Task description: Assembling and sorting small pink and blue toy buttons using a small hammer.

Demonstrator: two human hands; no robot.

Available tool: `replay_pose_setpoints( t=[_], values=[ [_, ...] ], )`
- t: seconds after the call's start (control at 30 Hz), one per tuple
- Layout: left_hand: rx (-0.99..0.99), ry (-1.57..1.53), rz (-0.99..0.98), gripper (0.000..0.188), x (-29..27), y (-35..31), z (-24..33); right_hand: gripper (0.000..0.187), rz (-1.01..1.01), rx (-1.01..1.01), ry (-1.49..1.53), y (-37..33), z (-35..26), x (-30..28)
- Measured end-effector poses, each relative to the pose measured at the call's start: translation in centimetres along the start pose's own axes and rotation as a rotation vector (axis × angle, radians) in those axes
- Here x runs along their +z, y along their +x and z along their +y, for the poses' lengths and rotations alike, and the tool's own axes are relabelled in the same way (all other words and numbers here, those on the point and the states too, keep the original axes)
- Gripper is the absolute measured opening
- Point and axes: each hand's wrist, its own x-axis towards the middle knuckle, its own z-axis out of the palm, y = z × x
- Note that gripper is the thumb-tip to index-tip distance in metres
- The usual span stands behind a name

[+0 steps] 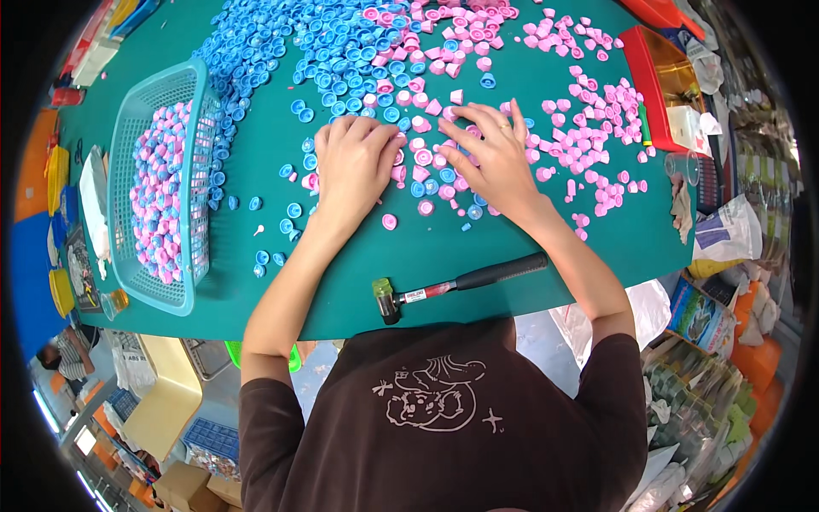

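My left hand [351, 162] is over the middle of the green table, its fingers bent and pressed together. Whatever may be under those fingertips is hidden. Pink cup-shaped plastic pieces [423, 157] and small blue cap-shaped pieces [418, 189] lie between my two hands. Palm down, my right hand [495, 162] has its fingers apart, a ring on one of them. Its fingertips hover over or touch a few pink pieces; contact cannot be made out. Nearer my body, a mallet [452, 284] with a black handle and a yellowish head face rests on the table.
At the left stands a light-blue basket [202, 171] holding many joined pink-and-blue pieces. A large heap of blue pieces [243, 43] spreads behind my hands. Loose pink pieces [589, 128] lie to the right, near a red box [644, 72]. The green table's [299, 320] front edge meets my torso.
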Motion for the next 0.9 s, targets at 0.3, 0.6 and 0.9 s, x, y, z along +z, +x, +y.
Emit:
replay_pose_setpoints(
  t=[0.3, 0.6, 0.9],
  values=[
    [0.024, -0.007, -0.042, 0.013, -0.2, 0.7, 0.8, 0.024, -0.03, 0.025, -0.005, -0.5, 1.3, -0.5],
    [0.034, -0.259, -0.117, 0.009, 0.2, 0.5, 1.3, 0.039, -0.081, -0.003, -0.011, 1.9, 1.3, 0.6],
    [-0.082, -0.324, -0.111, 0.009, -1.0, 1.9, 0.0, 0.031, -0.06, -0.046, -0.103, 1.8, 1.6, 0.1]
  ],
)
